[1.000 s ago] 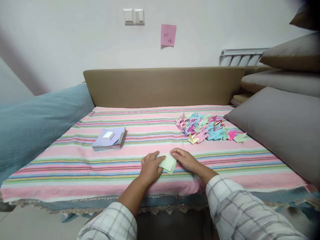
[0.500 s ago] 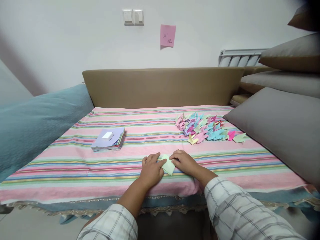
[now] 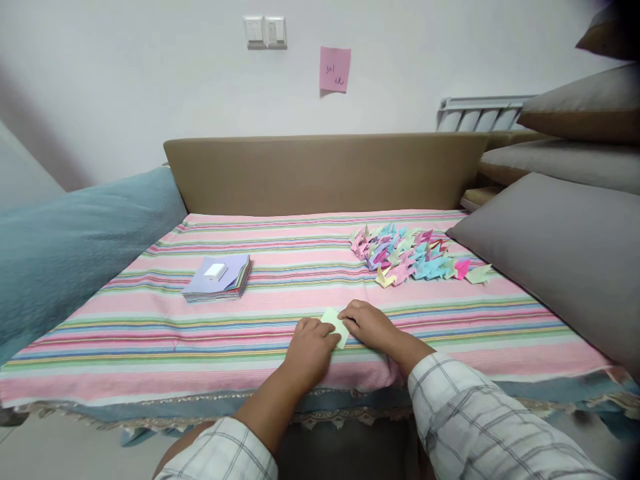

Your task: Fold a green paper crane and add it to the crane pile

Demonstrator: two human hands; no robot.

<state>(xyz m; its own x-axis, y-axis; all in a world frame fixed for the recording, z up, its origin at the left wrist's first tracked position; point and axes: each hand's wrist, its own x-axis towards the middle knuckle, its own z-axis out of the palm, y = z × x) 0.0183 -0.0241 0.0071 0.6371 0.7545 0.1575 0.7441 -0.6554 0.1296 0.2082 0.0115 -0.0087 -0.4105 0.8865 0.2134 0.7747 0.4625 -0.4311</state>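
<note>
Striped cloth (image 3: 150, 337). Paper (image 3: 330, 315), pale green, on cloth near front edge. Left hand (image 3: 309, 348): curled over left side. Right hand (image 3: 369, 325): fingertips at upper right edge. Pinching or pressing: cannot tell. Likely light, crisp, tearable; best held by edges.

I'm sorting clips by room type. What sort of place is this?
Probably a sitting area in a home: a sofa-like brown backrest stands behind a striped cloth, and grey cushions are piled on the right side. Which room exactly, I can't tell.
</note>
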